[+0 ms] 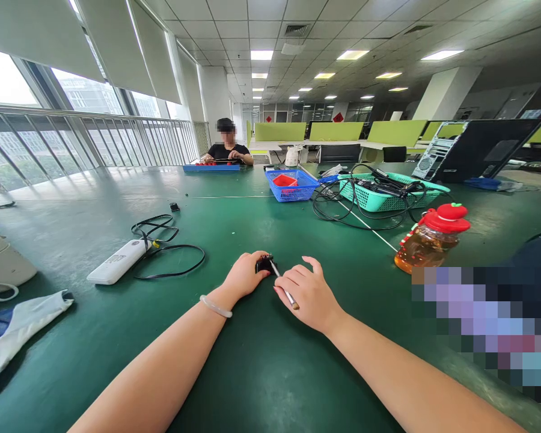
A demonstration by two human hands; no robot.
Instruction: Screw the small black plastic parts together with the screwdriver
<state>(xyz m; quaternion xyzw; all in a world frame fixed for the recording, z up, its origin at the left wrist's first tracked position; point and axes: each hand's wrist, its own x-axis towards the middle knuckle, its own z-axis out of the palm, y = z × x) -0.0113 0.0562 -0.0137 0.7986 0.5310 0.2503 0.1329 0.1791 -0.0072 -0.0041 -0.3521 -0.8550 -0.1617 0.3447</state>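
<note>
My left hand (244, 275) is closed round a small black part (264, 263), holding it down at the green tabletop (261, 373). The part is mostly covered by my fingers, so its exact kind does not show. In my right hand (309, 293) is a slim, pen-like tool with a silver shaft (290, 298) and a brownish end. Its tip reaches the black part from the right. Thumb and lower fingers grip the tool, while the index finger sticks up and away from it.
A white power bank (119, 263) with a black cable lies left, near a small black piece (175, 207). To the right stand a red-lidded bottle (428, 240), a teal basket (374, 202) of cables and a blue basket (293, 192). Another person (228, 150) sits at the far end.
</note>
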